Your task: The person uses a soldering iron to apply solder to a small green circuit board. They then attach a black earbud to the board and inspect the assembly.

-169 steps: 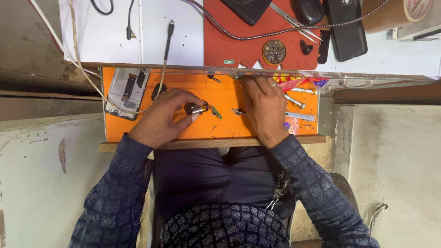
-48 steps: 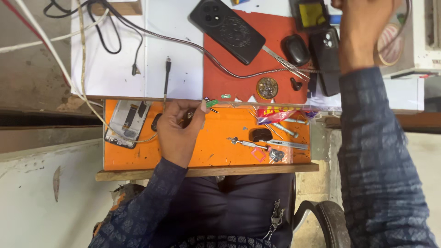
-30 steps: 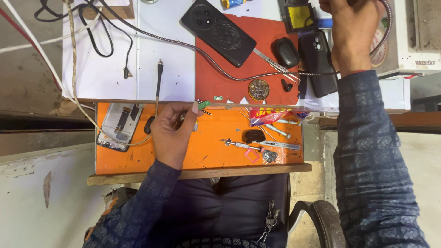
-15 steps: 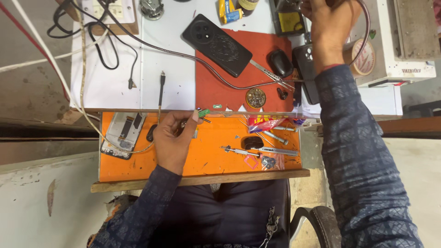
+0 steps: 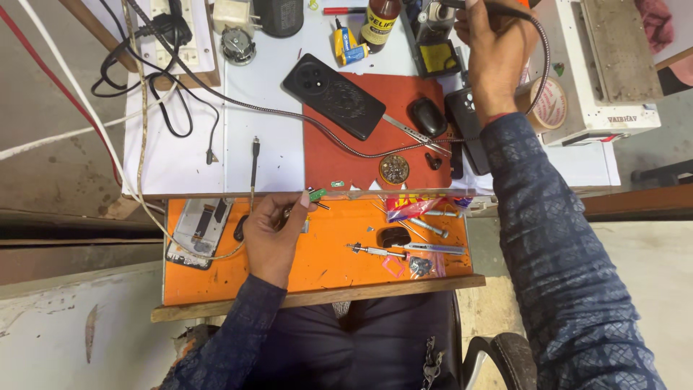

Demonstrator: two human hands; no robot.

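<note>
Head view surface: orange pull-out board [image 5: 339,278] under a white worktop [image 5: 274,155].
Left hand [image 5: 271,235]: pinching a tiny green part [image 5: 316,194].
Right hand [image 5: 494,50]: closed around a thin black tool [image 5: 498,9].

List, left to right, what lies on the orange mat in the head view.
Opened phone frame → left hand → black oval piece → small blue-handled tool.
</note>
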